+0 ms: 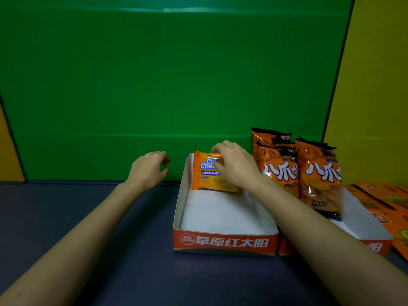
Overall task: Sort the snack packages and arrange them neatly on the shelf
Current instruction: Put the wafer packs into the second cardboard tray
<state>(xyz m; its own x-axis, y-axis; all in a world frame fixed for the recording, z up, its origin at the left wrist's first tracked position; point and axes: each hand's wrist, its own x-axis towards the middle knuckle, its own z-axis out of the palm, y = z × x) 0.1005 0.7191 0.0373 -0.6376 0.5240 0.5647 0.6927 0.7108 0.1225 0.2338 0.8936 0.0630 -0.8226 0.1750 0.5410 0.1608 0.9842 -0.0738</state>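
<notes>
An orange cheese wafer pack (206, 175) stands upright at the far end of a white cardboard tray (223, 240) with a red printed front. My right hand (235, 165) grips the pack's top right corner, fingers over its top edge and thumb on its front. To the left of the tray my left hand (149, 168) hovers with loosely curled fingers and holds nothing. Three orange snack bags (320, 175) stand upright in a second tray (373, 237) on the right.
The trays sit on a dark blue shelf surface (123, 250) against a green back panel (167, 74). Yellow panels flank it. Flat orange cartons (388, 199) lie at the far right edge.
</notes>
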